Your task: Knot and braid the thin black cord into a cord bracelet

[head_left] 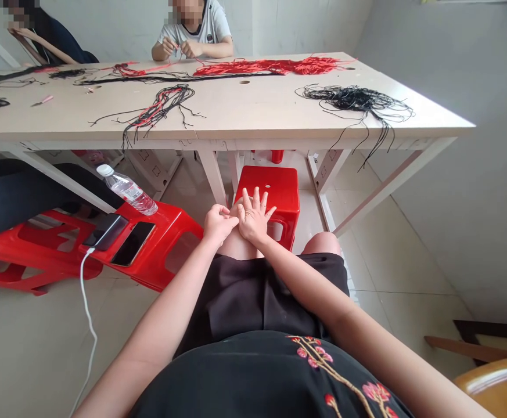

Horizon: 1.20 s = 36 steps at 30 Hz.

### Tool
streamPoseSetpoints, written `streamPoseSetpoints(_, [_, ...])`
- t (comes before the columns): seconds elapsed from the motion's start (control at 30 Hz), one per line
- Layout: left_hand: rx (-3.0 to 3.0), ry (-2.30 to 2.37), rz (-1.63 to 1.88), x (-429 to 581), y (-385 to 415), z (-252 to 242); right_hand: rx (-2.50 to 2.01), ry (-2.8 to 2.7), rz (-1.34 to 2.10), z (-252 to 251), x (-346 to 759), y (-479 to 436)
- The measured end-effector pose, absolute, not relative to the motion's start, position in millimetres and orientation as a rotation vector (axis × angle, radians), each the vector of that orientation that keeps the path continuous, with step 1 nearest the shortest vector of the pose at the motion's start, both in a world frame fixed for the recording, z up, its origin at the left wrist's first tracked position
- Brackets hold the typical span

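Observation:
My right hand (254, 217) lies flat with its fingers spread over my bare knee (238, 247). Close beside it, my left hand (219, 225) is closed in a pinch, its fingertips at the base of my right thumb. Whatever the left fingers hold, if anything, is too small to make out. Beyond the hands stands a red plastic stool (274, 183), partly under the table. On the table's near edge lie a bundle of black and red cords (159, 107) and a tangle of black cords (358, 101), with loose ends hanging over.
A red stool (166, 226) at the left carries a water bottle (131, 191), a phone (133, 244) and a dark device (106, 231) with a white cable (85, 307). Red cords (279, 67) lie farther back on the table (244, 113). A co-worker (196, 35) sits opposite, another person at far left.

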<state>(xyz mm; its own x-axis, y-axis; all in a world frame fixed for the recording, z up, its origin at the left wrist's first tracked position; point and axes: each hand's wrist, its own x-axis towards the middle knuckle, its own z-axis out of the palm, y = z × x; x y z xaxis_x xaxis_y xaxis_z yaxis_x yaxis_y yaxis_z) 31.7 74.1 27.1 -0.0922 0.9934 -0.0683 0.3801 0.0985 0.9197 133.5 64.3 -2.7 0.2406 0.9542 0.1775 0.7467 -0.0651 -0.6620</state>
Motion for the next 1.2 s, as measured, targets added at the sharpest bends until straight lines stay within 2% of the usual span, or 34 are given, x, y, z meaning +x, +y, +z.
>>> streamPoseSetpoints(0.7, [1.23, 1.622, 0.933, 33.2, 100.3, 28.2, -2.088, -1.717, 0.287, 18.0, 143.8, 118.0])
streamPoseSetpoints(1.2, [1.121, 1.555, 0.917, 33.0, 109.0, 27.1, -2.178, -1.8, 0.389, 23.4, 146.6, 136.6])
